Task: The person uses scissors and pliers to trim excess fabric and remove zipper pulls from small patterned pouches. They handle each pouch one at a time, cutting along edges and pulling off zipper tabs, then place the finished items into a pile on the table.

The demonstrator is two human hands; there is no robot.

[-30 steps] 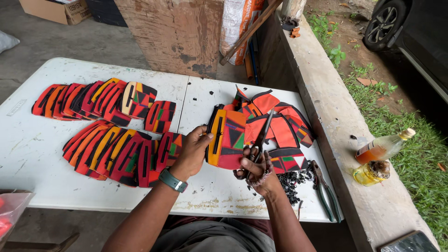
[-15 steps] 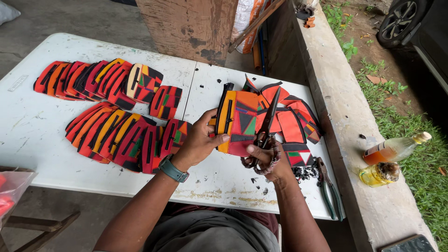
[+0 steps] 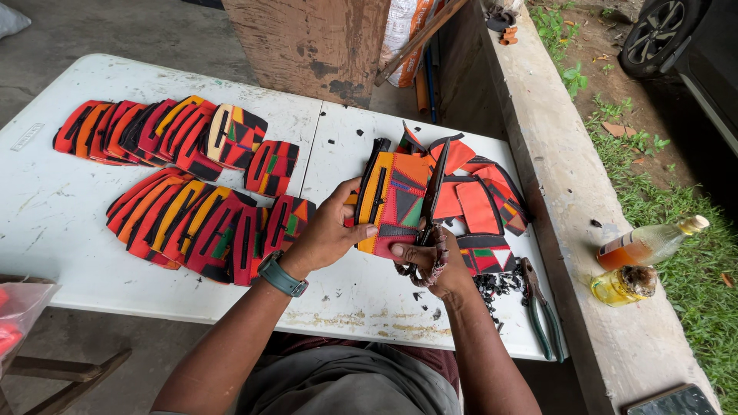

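Since half a second ago, both hands have come a little closer to the body, and the patterned pouch (image 3: 392,201) now stands more upright between them, with the scissors blades pointing up along its right edge instead of lying across it. The left hand (image 3: 327,234) holds the pouch from its left side, the thumb pressed on the front near the lower edge and the fingers behind it, so this grip is closed on the pouch. The right hand (image 3: 430,265) is just below the pouch and touches its bottom edge with the thumb; its fingers are closed through the handles of the scissors (image 3: 430,204), and the blades look nearly together. Behind the pouch lies a loose heap of cut fabric pieces (image 3: 480,196), very near the right edge of the white desk (image 3: 54,215). To the left, two rows of finished pouches (image 3: 204,227) fill much of the desk, so the free room is mostly the bare strip in front of the hands. Green-handled pliers (image 3: 538,311) lie near the front right corner, beside small black scraps (image 3: 496,286).
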